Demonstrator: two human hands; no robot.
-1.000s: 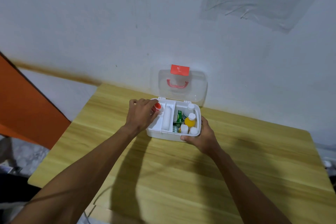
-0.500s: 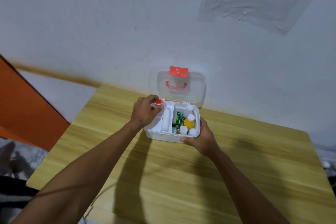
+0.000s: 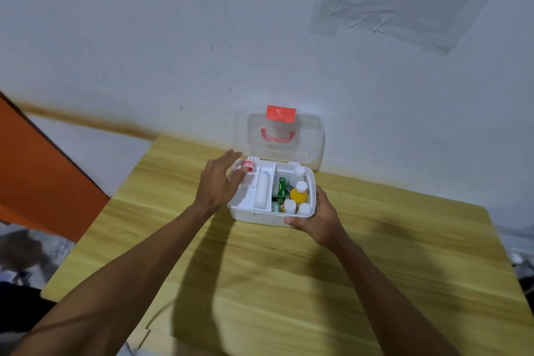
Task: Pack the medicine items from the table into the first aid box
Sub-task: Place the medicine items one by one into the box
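White plastic first aid box (image 3: pixel 261 218) sits on the wooden table (image 3: pixel 260 283) near the wall, clear lid (image 3: pixel 278 136) standing upright with its red latch (image 3: pixel 281 113) on top. My left hand (image 3: pixel 217 182) hovers over the box's left end, fingers (image 3: pixel 231 154) spread loose and holding nothing. Red-capped bottle (image 3: pixel 248 166) stands in the far left compartment, just beside my fingertips. Long white roll (image 3: pixel 262 188) lies in the middle slot. Right compartment holds a green carton (image 3: pixel 281 186), a yellow bottle (image 3: pixel 298 193) and several white-capped bottles (image 3: pixel 289 205). My right hand (image 3: pixel 319 218) grips the box's near right corner, thumb on the front wall
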